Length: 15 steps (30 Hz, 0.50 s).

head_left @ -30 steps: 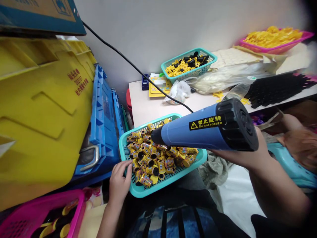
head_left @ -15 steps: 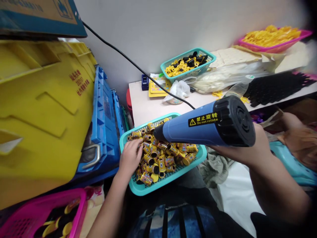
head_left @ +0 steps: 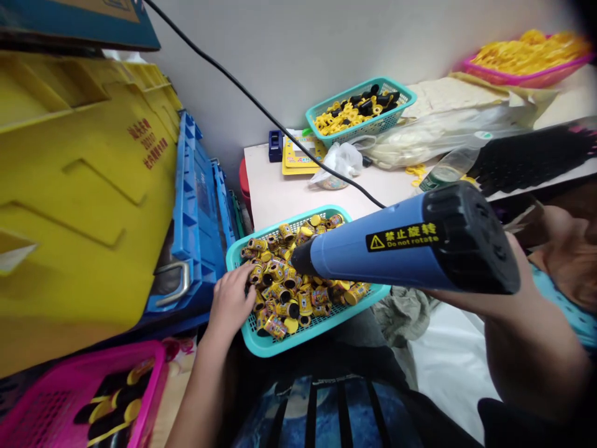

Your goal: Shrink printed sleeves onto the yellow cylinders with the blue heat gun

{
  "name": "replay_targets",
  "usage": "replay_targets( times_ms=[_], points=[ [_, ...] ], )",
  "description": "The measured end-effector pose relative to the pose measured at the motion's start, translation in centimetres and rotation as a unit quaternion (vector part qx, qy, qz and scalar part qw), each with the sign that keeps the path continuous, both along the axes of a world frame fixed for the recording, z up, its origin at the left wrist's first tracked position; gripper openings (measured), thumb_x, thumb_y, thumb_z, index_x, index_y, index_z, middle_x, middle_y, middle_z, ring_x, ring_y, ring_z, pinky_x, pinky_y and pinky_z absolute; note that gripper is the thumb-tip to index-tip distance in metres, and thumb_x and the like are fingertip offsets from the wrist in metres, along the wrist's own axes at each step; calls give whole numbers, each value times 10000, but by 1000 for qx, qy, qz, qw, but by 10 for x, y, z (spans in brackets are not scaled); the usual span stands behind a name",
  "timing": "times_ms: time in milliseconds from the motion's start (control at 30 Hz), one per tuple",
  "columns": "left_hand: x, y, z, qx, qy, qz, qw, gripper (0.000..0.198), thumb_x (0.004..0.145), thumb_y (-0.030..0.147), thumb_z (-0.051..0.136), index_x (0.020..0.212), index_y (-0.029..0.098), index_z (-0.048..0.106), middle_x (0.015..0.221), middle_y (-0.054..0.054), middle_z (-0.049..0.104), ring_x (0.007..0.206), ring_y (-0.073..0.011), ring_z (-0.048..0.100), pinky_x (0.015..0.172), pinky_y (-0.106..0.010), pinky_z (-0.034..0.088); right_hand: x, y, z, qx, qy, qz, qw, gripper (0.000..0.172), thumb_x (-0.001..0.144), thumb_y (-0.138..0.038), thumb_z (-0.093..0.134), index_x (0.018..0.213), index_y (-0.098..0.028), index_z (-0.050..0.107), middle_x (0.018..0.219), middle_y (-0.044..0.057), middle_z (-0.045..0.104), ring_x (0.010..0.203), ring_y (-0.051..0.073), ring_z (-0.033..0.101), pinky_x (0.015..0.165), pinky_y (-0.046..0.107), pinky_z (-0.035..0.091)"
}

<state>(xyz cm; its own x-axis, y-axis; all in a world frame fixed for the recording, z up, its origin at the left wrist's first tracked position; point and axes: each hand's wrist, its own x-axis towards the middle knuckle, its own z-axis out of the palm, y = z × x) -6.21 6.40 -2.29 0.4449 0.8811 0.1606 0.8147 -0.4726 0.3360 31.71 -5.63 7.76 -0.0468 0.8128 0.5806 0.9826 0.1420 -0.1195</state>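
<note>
My right hand [head_left: 501, 292] is closed around a blue heat gun [head_left: 373, 246] with a black ribbed rear cap and a "Do not rotate" label. Its black nozzle points left and down over a turquoise basket [head_left: 275, 348]. Several small yellow printed cylinders [head_left: 304, 303] fill this basket, some showing dark ends. At the basket's left side, my left hand [head_left: 232, 297] lies over the rim with its fingers apart, the tips touching the nearest cylinders. The gun's body hides part of the pile and the grip in my right hand.
A black cord [head_left: 261, 106] runs from upper left to behind the gun. Yellow [head_left: 69, 249] and blue crates [head_left: 198, 205] stand at left, above a pink basket [head_left: 156, 386]. On the white table [head_left: 270, 199] sit another turquoise basket [head_left: 340, 134], plastic bags and a clear bottle [head_left: 454, 165].
The heat gun has shifted slightly right and down in view. My left hand has drawn back a little to the left, towards the basket rim.
</note>
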Motion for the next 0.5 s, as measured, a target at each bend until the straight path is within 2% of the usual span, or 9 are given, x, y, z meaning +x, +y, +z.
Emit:
replay_targets(
  times_ms=[100,167,333,500],
  points=[
    [-13,-18,-13,18,-58,-1,998,380,877,185,430,1236,207,552,1278,-97,615,1199,-257,540,1026,-447,423,-15,11,13,89,-102,80,988,342,838,-467,497,683,-165,538,643,57,563,615,169,509,558,303,426],
    [-17,-27,-20,42,-90,13,995,344,898,194,415,1201,191,578,1258,-113,617,1190,-255,543,1026,-445,426,-22,14,19,122,-141,105,977,319,877,-392,449,653,-169,488,600,52,529,581,160,485,533,288,414],
    [-26,-41,-27,80,-140,64,985,264,922,239,449,1114,189,623,1165,-116,639,1122,-248,573,996,-433,451,-25,12,11,79,-138,58,986,457,887,-534,446,727,-122,563,694,90,564,632,188,523,559,314,420],
    [-38,-48,-33,63,-179,121,974,231,923,276,469,1060,195,636,1076,-94,651,1044,-227,613,958,-409,491,-31,16,2,49,-114,10,992,506,856,-611,478,718,-139,598,691,65,574,631,170,517,589,301,391]
  ],
)
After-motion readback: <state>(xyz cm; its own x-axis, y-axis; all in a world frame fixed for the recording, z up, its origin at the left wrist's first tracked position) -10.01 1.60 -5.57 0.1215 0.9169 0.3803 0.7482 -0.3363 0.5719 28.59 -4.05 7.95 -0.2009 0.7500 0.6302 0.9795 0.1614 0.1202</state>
